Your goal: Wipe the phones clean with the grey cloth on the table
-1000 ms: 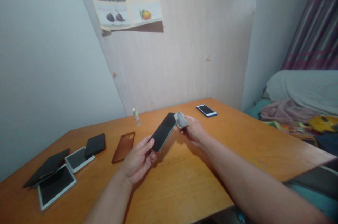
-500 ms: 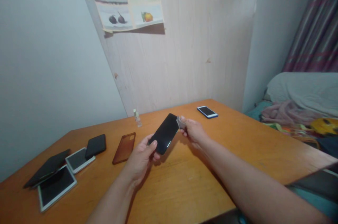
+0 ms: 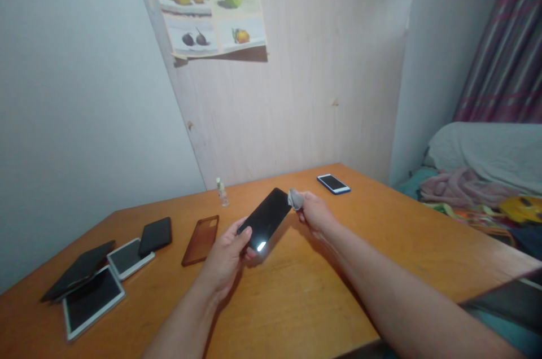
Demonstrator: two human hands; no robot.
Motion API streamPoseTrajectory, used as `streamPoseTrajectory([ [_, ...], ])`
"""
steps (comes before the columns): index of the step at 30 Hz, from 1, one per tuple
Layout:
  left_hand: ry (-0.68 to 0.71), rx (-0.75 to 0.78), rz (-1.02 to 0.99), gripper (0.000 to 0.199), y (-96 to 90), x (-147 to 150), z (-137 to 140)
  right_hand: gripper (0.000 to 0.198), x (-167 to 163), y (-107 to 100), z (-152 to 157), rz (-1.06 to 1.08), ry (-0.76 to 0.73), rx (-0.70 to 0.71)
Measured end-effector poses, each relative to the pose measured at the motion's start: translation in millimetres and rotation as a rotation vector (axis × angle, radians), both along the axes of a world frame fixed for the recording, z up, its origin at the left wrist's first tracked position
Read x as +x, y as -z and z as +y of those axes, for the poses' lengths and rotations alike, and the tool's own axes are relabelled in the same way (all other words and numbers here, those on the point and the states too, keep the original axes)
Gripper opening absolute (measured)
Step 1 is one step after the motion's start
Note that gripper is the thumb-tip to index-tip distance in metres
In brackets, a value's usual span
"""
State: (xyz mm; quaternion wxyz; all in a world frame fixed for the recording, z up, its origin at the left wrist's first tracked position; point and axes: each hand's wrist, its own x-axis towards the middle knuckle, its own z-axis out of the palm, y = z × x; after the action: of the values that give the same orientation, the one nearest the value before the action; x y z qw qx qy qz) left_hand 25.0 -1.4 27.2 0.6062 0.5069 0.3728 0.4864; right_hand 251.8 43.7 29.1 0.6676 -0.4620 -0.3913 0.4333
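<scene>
My left hand [image 3: 231, 254] grips the lower end of a black smartphone [image 3: 267, 218], thumb over the front edge. The phone is tilted above the table, its dark screen facing me with a bright reflection near the bottom. Pinched in my right hand [image 3: 313, 212] is a small grey cloth [image 3: 295, 199], bunched up beside the phone's upper right corner. Whether the cloth touches the phone's edge I cannot tell. A brown translucent phone case [image 3: 200, 240] lies on the table left of my left hand.
On the wooden table [image 3: 288, 302] stands a small clear spray bottle [image 3: 223, 194] at the back. A white-fronted phone [image 3: 333, 183] lies back right. At left are two white-framed tablets [image 3: 94, 301] [image 3: 127, 258], a dark folded cover [image 3: 78, 271] and a black device [image 3: 155, 236].
My right hand with the cloth has shifted slightly right, toward the outside of the phone's upper corner. The phone is tilted a little differently, its reflection brighter. The view has moved slightly upward.
</scene>
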Motion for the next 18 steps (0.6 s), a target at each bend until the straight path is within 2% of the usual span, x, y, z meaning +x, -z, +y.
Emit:
streamPoseTrajectory([
  [5,0.042,0.042,0.032,0.055,2.3,-0.1,0.8,0.028,2.7,8.8,5.9,-0.149,0.155,0.068],
  [10,0.016,0.045,0.046,0.056,1.7,-0.7,0.6,0.037,4.3,12.4,2.9,-0.530,0.249,0.198],
  [14,-0.012,0.031,0.056,0.056,1.3,-1.2,0.8,0.043,1.6,10.5,-1.8,-0.648,0.181,0.239],
  [18,-0.020,0.027,0.057,0.057,2.3,-1.7,2.1,0.027,0.0,10.2,-0.6,-0.536,0.086,0.201],
])
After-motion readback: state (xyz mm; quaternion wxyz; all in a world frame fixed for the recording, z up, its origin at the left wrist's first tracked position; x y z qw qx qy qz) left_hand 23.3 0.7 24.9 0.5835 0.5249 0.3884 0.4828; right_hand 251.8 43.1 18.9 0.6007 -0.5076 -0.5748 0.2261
